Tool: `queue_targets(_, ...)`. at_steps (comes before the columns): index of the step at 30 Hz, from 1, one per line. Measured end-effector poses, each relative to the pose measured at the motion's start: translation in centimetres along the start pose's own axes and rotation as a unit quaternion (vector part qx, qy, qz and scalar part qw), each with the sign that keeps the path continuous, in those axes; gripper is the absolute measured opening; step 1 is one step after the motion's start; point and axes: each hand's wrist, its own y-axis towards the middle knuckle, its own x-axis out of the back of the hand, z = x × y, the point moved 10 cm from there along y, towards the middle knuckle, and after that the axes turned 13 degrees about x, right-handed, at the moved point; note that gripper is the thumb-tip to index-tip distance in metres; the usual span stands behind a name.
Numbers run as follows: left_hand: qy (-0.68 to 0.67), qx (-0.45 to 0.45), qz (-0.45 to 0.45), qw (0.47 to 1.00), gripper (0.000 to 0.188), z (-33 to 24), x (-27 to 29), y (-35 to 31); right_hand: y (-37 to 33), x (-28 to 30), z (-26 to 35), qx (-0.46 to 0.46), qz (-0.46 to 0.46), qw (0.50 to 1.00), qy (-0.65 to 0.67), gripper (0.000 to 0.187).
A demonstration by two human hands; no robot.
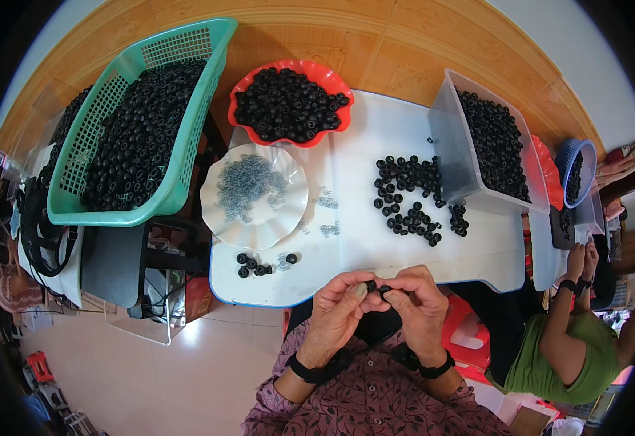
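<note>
Spreading across the scene from biggest down: the white tabletop [375, 254] carries everything, and its near edge sits just under the hands, so anything dropped there would likely roll off to the floor. A green basket [139, 116] heaped with black rings hangs past the tabletop's left side; a nudge could tip it. The clear bin [477, 145] leans, with loose rings [412, 196] spilled beside it, free to scatter if an arm sweeps through. A white plate [254, 195] of tiny metal washers sits near the red bowl [292, 102]. Both hands, left hand [335, 312] and right hand [415, 301], press together, fingertips pinching one small black ring [374, 288] between them above the tabletop's edge; a slip of grip would probably lose it.
</note>
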Motion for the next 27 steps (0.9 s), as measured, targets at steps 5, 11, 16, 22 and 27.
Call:
queue_targets(5, 0.026, -0.02, 0.028, 0.999, 0.024, -0.09, -0.25, -0.04, -0.11, 0.11, -0.07, -0.011, -0.01, 1.0, 0.023, 0.016)
queue_targets(11, 0.012, -0.021, 0.023, 0.999, 0.023, -0.03, -0.29, -0.2, 0.04, 0.34, 0.69, 0.003, -0.012, 1.0, 0.019, 0.018)
queue_targets(16, 0.022, -0.019, 0.018, 0.999, 0.023, 0.17, -0.02, 0.04, -0.13, 0.66, 0.7, 0.013, -0.007, 1.0, 0.01, 0.018)
queue_targets(22, 0.004, -0.018, 0.022, 1.0, 0.023, 0.32, 0.11, -0.02, -0.32, 0.3, 0.36, 0.001, -0.01, 1.0, 0.017, 0.017)
queue_targets(27, 0.007, -0.019, 0.012, 1.0, 0.023, 0.51, 0.23, -0.08, -0.45, 0.29, 0.35, 0.006, -0.008, 1.0, 0.021, 0.017)
